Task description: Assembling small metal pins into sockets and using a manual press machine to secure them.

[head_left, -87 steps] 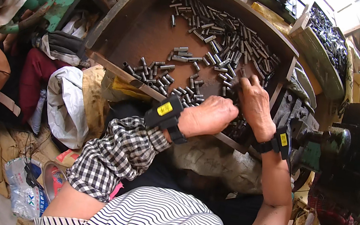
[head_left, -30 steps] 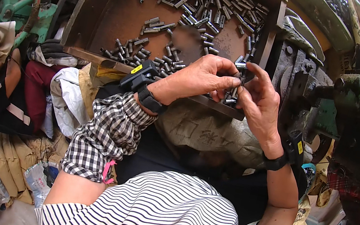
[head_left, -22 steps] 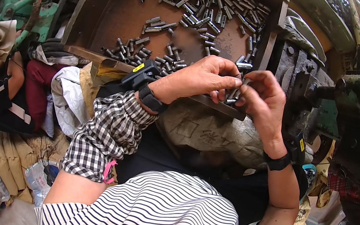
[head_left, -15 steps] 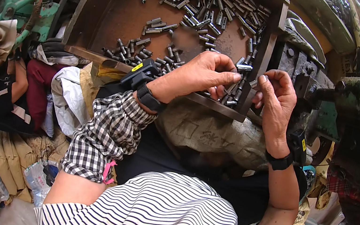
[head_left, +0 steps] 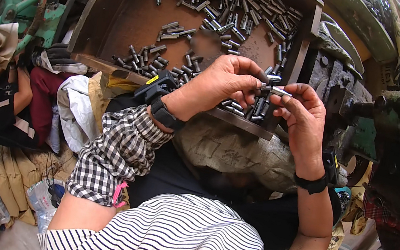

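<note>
Both hands meet above the near right corner of a brown tray (head_left: 115, 31) that holds many short steel cylinders (head_left: 241, 20). My left hand (head_left: 225, 81) pinches the dark end of a small metal piece between thumb and fingertips. On its right side, my right hand (head_left: 301, 107) pinches the bright, shiny end of a small metal cylinder (head_left: 280, 92), lined up with the piece in the left. Whether these are one part or two touching parts I cannot make out. More cylinders (head_left: 260, 108) lie in the tray just under the fingers.
Dark, greasy machinery (head_left: 394, 115) stands close on the right. A grey-green sack (head_left: 233, 149) lies under the tray's front edge. To the left are a green handwheel (head_left: 14, 4), another person's dark clothing (head_left: 6, 114), a white cloth (head_left: 76, 104) and stacked tan sacks (head_left: 6, 177).
My right hand has moved slightly left and down, closing the gap to my left hand. The metal pieces, apart before, now meet end to end between the fingertips.
</note>
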Tool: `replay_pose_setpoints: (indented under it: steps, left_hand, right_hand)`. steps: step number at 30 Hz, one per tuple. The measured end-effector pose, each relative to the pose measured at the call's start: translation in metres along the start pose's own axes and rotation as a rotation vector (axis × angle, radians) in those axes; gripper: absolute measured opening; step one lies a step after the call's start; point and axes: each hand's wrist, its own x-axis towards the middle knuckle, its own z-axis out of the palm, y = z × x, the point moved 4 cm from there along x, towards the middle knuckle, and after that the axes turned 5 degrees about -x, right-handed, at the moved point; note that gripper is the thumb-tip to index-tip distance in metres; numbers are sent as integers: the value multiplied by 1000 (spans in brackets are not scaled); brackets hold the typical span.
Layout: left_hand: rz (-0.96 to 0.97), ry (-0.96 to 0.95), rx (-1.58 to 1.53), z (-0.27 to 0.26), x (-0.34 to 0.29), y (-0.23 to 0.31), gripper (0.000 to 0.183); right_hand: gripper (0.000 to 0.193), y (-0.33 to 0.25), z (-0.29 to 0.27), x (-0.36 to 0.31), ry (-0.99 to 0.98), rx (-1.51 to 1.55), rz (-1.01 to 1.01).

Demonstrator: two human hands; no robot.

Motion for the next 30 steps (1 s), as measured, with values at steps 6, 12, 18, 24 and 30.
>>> replay_pose_setpoints:
  steps: [6, 12, 18, 24, 30]
  left_hand:
    - [-20, 1, -68, 0, 2, -6, 22]
    - [1, -29, -32, 4, 1, -6, 21]
    - [8, -16, 1, 4, 2, -8, 20]
    - [19, 5, 19, 4, 1, -7, 19]
    - [137, 18, 200, 11, -3, 3, 20]
  right_hand:
    - [11, -6, 3, -4, 11, -52, -24]
    - [10, -3, 4, -5, 35, -39, -11]
    - [12, 1, 3, -5, 26, 5, 20]
    - [12, 0, 2, -4, -6, 82, 69]
    - [13, -4, 0, -4, -54, 130, 92]
